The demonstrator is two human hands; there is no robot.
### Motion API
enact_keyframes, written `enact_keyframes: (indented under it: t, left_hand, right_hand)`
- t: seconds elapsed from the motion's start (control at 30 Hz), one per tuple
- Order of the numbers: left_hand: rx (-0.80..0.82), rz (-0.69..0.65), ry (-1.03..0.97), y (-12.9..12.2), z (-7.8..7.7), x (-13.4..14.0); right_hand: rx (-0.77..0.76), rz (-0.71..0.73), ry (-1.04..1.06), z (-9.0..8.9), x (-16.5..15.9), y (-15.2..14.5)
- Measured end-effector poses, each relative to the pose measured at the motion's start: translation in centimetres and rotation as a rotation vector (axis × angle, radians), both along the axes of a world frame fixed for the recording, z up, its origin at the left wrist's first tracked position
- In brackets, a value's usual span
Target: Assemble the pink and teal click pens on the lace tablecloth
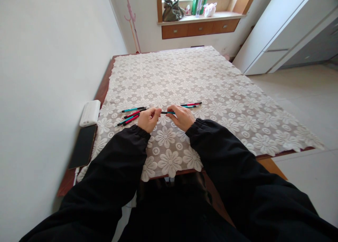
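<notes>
A teal and black pen (169,112) stretches level between my two hands above the lace tablecloth (169,161). The fingertips of my left hand (149,118) are closed on its black end. My right hand (182,116) pinches the teal part, and its fingers hide the rest. Several teal or red pens with black ends, among them a teal pen (133,109) and a red pen (132,120), lie beside my left hand, which partly covers some. Just beyond my right hand lie a red pen (192,104) and another teal pen (190,106).
Along the table's left edge, by the wall, are a white box-shaped device (90,113) and a black phone (83,146) with a white cable (76,174). Past the far end, a windowsill (224,15) holds a dark bag (172,10) and bottles. A white cabinet (274,30) stands at right.
</notes>
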State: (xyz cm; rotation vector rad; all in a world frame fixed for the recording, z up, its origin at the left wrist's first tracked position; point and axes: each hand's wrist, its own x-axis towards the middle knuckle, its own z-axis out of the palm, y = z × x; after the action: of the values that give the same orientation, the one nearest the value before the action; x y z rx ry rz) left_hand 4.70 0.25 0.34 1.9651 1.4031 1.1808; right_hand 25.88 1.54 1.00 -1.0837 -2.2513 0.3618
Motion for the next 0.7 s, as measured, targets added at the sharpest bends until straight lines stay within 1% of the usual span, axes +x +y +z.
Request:
enact_keyframes:
  t: [0.07, 0.23, 0.3, 0.43, 0.6, 0.7]
  left_hand:
    - [0.002, -0.035, 0.02, 0.02, -0.05, -0.05]
    - [0.09, -0.022, 0.033, 0.12, -0.46, 0.03]
    - [0.087, -0.009, 0.034, 0.09, -0.51, 0.08]
    - [0.064, 0.041, 0.032, -0.05, -0.34, 0.12]
    - [0.069, -0.033, 0.029, -0.09, -0.14, 0.1]
    - [0.074, -0.023, 0.031, -0.14, -0.1, 0.06]
  right_hand:
    - [0.001, 0.003, -0.002, 0.12, 0.08, 0.02]
    - [-0.059, -0.019, -0.094, 0.3, 0.14, 0.02]
    - [-0.068, -0.02, -0.111, 0.21, 0.07, 0.02]
    - [-0.062, -0.024, -0.071, -0.09, -0.03, 0.08]
    - [-0.021, -0.014, -0.151, 0.17, 0.03, -0.01]
    - [-0.044, -0.024, -0.18, 0.41, -0.05, -0.12]
